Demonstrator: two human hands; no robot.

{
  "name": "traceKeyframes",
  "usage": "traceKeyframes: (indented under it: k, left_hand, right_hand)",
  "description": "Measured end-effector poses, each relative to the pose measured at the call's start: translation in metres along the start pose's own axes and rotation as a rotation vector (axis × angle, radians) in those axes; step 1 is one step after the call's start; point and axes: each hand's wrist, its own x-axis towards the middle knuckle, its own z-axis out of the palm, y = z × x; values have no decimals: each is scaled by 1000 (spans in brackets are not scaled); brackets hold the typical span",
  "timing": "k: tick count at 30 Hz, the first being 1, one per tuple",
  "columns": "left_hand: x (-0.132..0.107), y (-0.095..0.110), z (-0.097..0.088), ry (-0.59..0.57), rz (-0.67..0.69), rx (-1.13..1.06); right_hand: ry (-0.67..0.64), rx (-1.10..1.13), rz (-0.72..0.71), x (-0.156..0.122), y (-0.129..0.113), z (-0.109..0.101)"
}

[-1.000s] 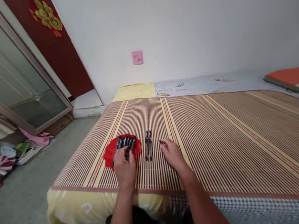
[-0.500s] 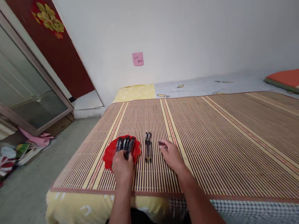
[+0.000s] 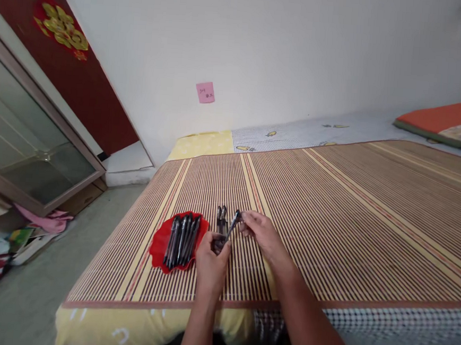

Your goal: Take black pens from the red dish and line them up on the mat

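Lifted from the nine-o'clock scalloped dish [image 3: 159, 245], one black pen [image 3: 231, 227] is pinched by left hand [image 3: 212, 260]; right hand [image 3: 262, 232]: grip unclear.

We see home bedroom: striped mat [image 3: 330, 217] over bed [image 3: 94, 324], orange bedding [image 3: 434, 115] far right, red door [image 3: 95, 109] far left.

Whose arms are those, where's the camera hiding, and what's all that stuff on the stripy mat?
No machine here! They're one person's bare left hand and right hand. The camera is worn on that person's head, looking forward and down. On the striped mat sits a wavy-edged red dish with several dark pens in it. Beside it lie two more pens. The left hand holds a slanted pen. The right hand is close to its top end; I can't tell whether they touch.
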Motion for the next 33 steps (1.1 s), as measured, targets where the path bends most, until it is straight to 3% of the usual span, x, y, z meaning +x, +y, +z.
traceKeyframes:
  k: [9,15,17,20,25,29,33]
  left_hand:
    - [-8,6,18,-60,-26,-76]
    - [-16,1,21,-209,-79,-176]
    - [-16,-2,22,-232,-141,-260]
    - [-16,-3,24,-206,-180,-351]
    - [-14,-2,24,-58,-99,-222]
    - [-15,-4,24,11,-27,-51]
    - [-16,-4,24,33,-36,4]
  right_hand:
    - [-77,1,31,-1,-2,6]
    - [389,254,9,5,-7,-20]
    - [440,375,0,6,-9,-30]
    - [321,398,41,3,-10,-32]
    - [-37,102,179,-3,-8,-9]
    - [-52,69,159,-6,-8,6]
    - [-39,55,141,-5,-8,6]
